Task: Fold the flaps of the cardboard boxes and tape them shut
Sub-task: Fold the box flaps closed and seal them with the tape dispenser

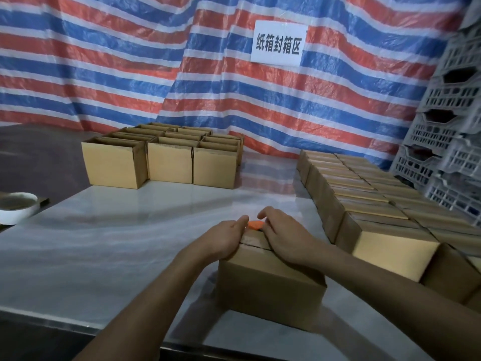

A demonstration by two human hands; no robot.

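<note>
Left hand (226, 238) and right hand (285, 239) press flat-fingered on a box (270, 282); unsealed boxes (169, 162) upper left, white table (104, 243), striped tarp (104, 61).

1. One box (270, 285) is set near the front edge of the counter (117, 243).
2. Open boxes (166, 157) are grouped behind it, leftward.
3. Closed boxes (364, 194) are ranked at right.
4. A tape roll (17, 207) is placed far left.

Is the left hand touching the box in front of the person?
Touching. The head view shows the left hand lying flat on top of the box, with no gap between them.
</note>
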